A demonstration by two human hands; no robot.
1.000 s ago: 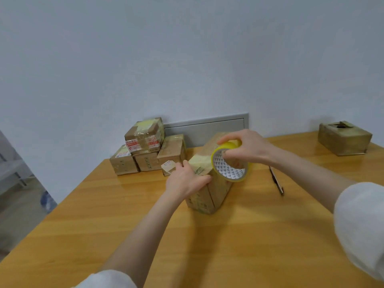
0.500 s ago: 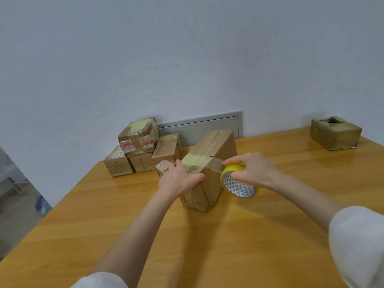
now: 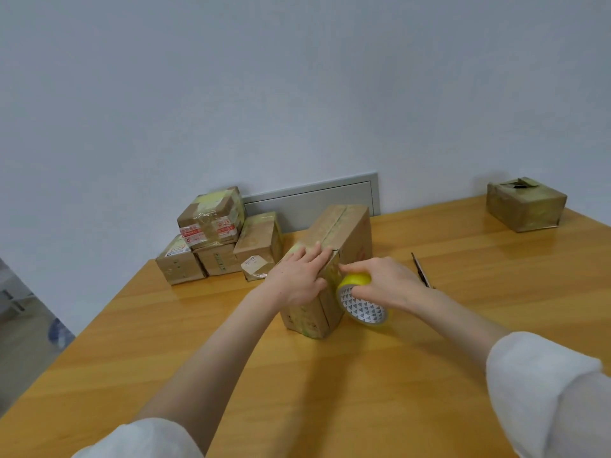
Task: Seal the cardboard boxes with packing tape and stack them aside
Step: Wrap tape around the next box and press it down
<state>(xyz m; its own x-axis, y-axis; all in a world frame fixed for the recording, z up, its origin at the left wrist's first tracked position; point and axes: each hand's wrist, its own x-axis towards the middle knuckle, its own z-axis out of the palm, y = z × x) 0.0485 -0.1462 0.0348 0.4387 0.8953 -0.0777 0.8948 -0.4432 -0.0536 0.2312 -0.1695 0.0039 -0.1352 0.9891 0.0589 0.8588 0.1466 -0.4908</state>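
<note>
A long cardboard box [image 3: 344,233] lies on the wooden table [image 3: 330,375], running away from me. My left hand [image 3: 299,279] lies flat on its near top end, fingers straight, pressing the tape strip down. My right hand [image 3: 385,282] grips a yellow roll of packing tape [image 3: 362,300] held against the box's right side, low near the table. The tape runs from the roll up over the box's edge.
Several taped boxes [image 3: 211,239] are stacked at the back left against the wall. One more box [image 3: 525,203] with a partly open top sits at the back right. A thin dark cutter or pen [image 3: 420,269] lies right of my right hand.
My right hand has carried the roll from above the box down its right side. My left hand has flattened and slid further onto the box top.
</note>
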